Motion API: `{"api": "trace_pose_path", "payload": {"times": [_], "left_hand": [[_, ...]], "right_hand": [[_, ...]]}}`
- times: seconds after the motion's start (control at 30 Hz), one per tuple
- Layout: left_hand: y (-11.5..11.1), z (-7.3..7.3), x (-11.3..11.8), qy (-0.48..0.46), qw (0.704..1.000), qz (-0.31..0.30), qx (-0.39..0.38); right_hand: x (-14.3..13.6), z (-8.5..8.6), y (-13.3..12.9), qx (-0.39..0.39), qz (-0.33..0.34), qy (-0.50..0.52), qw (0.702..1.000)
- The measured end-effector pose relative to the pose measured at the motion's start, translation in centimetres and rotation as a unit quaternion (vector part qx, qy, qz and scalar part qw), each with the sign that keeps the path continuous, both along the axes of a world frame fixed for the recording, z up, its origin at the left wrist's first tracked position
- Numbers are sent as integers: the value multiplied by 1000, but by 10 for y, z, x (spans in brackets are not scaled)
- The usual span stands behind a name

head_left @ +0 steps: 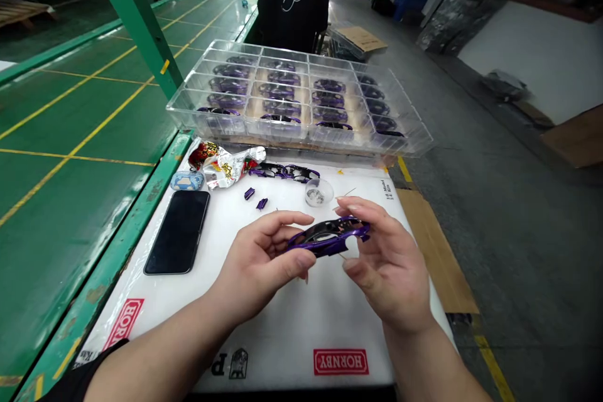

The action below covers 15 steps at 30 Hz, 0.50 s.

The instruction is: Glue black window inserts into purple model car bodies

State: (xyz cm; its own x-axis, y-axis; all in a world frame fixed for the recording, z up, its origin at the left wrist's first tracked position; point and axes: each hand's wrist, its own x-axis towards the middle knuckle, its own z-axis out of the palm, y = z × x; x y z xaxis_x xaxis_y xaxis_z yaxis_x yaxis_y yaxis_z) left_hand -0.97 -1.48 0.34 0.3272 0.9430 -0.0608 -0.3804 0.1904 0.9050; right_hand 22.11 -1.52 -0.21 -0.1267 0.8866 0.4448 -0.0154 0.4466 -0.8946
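A purple and black toy car body shell (325,235) is held up over the white-covered table. My left hand (268,251) grips its left end, thumb in front and fingers behind. My right hand (386,257) curves round its right end, fingers behind and above, thumb lower and apart from them. A thin pin-like piece shows by the right thumb, too small to make out well. Beyond the hands sits a small clear dish (319,193) with tiny metal bits. Two small purple parts (249,193) lie left of it, and more purple car body pieces (285,171) lie behind.
A clear compartment tray (301,132) with several purple car shells spans the table's far end. A phone (178,232), a crumpled foil wrapper (230,166) and a blue patterned item (187,180) are at left. Green conveyor (94,100) runs alongside. A person (293,6) sits ahead.
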Motion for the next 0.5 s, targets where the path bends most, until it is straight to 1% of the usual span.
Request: {"api": "trace_pose_path", "payload": {"times": [0.07,0.2,0.33,0.5], "left_hand": [[2,-1,2,-5,1000,-22,-18],[4,-2,6,18,999,-35,-25],[4,-1,7,11,999,-33,-39],[4,1,7,0,998,-29,-53]], "right_hand": [[0,-3,1,35,-28,-17,999],[0,-5,3,75,-65,-27,995],[0,-6,3,73,-99,-39,992],[1,-6,2,47,-107,-50,992]]}}
